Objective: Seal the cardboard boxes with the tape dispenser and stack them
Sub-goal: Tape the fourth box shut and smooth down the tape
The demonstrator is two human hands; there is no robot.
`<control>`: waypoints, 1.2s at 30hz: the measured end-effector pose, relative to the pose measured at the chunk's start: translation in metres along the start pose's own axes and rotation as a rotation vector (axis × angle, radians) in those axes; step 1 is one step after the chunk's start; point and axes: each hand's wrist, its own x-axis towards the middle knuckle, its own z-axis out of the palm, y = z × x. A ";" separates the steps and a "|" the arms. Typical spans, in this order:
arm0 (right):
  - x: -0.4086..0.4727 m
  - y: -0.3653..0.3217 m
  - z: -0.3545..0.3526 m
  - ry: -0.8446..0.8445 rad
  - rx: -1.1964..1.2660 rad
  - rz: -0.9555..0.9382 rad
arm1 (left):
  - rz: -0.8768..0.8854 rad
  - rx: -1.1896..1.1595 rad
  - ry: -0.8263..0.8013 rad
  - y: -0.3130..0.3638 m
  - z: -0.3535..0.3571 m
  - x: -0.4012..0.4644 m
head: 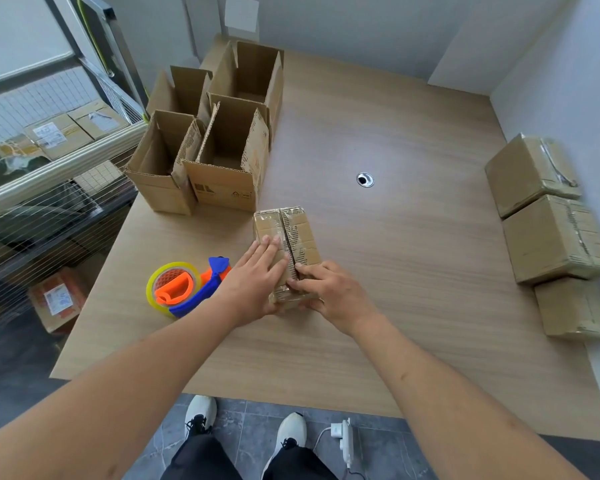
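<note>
A small cardboard box (293, 233) lies on the wooden table (413, 271) in front of me, its top flaps closed with a seam down the middle. My left hand (255, 277) lies flat on the left flap with straight fingers. My right hand (321, 289) rests on the near right part of the box, fingertips at the seam. A blue and orange tape dispenser (184, 287) with a roll of clear tape sits on the table just left of my left hand. Neither hand touches it.
Several open cardboard boxes (219, 140) stand at the table's far left. Three taped boxes (548, 233) lie in a row along the right edge by the wall. A cable hole (365, 180) is mid-table. A wire shelf (49, 174) with parcels stands to the left.
</note>
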 end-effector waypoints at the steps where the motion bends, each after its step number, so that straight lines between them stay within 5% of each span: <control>1: 0.002 -0.002 0.003 0.036 -0.011 0.002 | -0.004 0.000 0.018 0.000 0.003 -0.001; 8: 0.000 -0.005 0.023 0.247 -0.068 0.013 | -0.022 -0.097 0.009 -0.007 0.011 0.002; 18: -0.001 0.002 0.013 0.106 0.163 0.011 | 0.061 -0.114 -0.075 -0.028 -0.007 0.005; 28: -0.002 0.000 0.027 0.284 0.099 0.012 | 0.029 -0.050 0.020 -0.015 0.008 0.008; 36: -0.004 0.016 0.006 0.160 0.078 0.116 | 0.095 -0.128 -0.014 -0.020 0.001 0.008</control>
